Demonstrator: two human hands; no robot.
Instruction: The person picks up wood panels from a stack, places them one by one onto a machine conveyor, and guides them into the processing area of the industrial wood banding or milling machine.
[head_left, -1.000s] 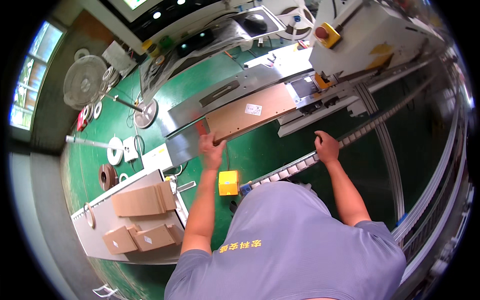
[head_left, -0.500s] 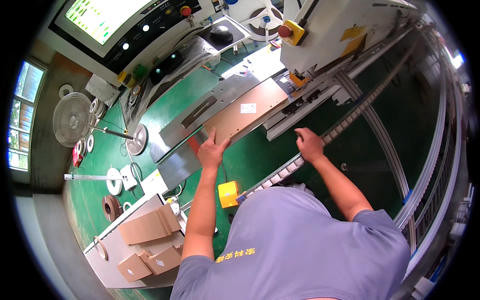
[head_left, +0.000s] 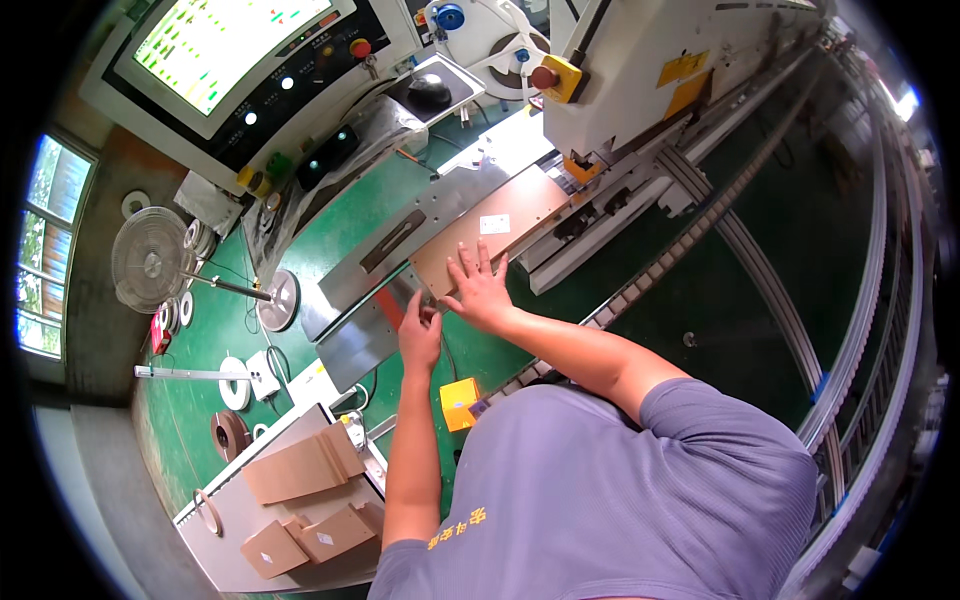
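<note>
A long brown panel (head_left: 525, 205) with a white label and small holes lies on the metal infeed of a machine. My right hand (head_left: 482, 290) rests flat on its near left part, fingers spread. My left hand (head_left: 421, 338) is just beyond the panel's left end, one finger stretched out and the others partly curled; I cannot tell whether it touches the end edge. Beside that hand runs a steel guide plate (head_left: 350, 358) with a red patch. A slotted metal plate (head_left: 345, 280) lies along the panel's far side.
The white machine (head_left: 640, 75) with a red stop button stands at the panel's far end. A control screen (head_left: 225, 50) is at the upper left. More brown boards (head_left: 300, 468) lie on a table at lower left. A fan (head_left: 152, 262), a yellow box (head_left: 460, 403) and a roller rail (head_left: 640, 285) are around.
My right hand has moved left from beside the rail onto the panel. My left hand has come off the panel's top to its left end. The panel looks little changed in place.
</note>
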